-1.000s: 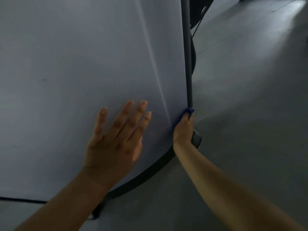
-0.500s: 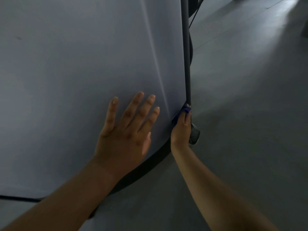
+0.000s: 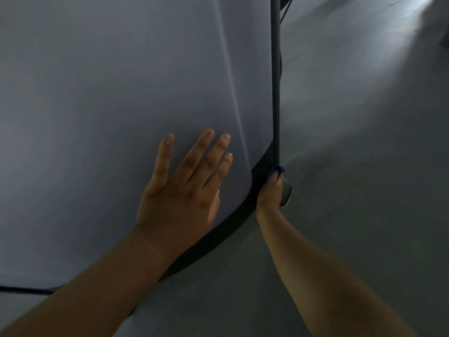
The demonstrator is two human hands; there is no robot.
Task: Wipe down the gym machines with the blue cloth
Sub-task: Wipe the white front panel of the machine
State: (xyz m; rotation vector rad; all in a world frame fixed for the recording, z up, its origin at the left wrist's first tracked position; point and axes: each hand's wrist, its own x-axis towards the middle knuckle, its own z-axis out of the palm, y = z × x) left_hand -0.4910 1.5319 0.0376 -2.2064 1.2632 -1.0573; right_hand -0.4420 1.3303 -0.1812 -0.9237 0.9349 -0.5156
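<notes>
A gym machine's broad light grey panel [image 3: 109,105] fills the left of the view, edged below by a curved black rim [image 3: 218,239]. My left hand [image 3: 184,190] lies flat on the panel with its fingers spread. A dark upright bar [image 3: 275,81] runs down the panel's right edge. At the bar's foot my right hand [image 3: 271,192] grips the blue cloth [image 3: 278,169], only a small tuft of which shows above the fingers, pressed against the bar.
Grey floor [image 3: 364,166] stretches to the right and below the machine, brighter at the upper right. A small grey foot [image 3: 286,194] of the machine sits just right of my right hand. A thin dark cable [image 3: 285,9] hangs behind the bar at the top.
My right hand with the cloth has slid slightly down the bar to its foot. My left hand has shifted a little up and right on the panel.
</notes>
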